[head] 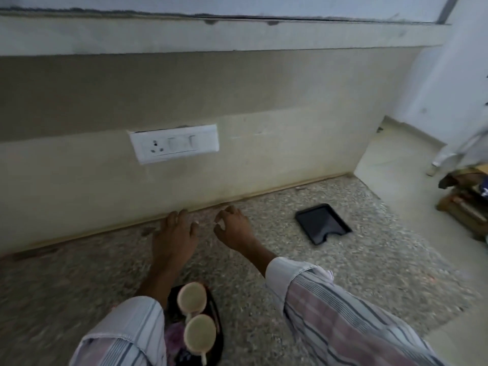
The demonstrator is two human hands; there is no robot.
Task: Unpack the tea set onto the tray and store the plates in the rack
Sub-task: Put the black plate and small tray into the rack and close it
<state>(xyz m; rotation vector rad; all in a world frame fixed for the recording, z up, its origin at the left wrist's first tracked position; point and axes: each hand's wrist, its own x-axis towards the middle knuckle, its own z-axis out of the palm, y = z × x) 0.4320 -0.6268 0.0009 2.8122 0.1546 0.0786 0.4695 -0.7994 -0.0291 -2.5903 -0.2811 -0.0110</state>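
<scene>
Both hands reach out over the speckled stone table [343, 273] toward the back wall. The left hand [175, 233] lies palm down with fingers spread, its fingertips near the strip where table meets wall, holding nothing. The right hand [233, 225] hovers just beside it, fingers curled loosely and apart, also empty. The two hands are close but not touching.

Nearer the person, between the striped sleeves [338, 313], two cream tea cups [192, 297] sit mouth up, one behind the other, on a dark oval tray [217, 328] whose left part the left sleeve hides. A pinkish thing lies on the tray beside the cups; what it is cannot be told.

To the right, well apart from the hands, a small black rectangular tray [323, 227] with a notch in its near edge lies flat and bare.

A white switch-and-socket plate [174, 143] is set in the beige wall above the hands. At the far right the table ends, and blurred household things stand on a pale floor.
</scene>
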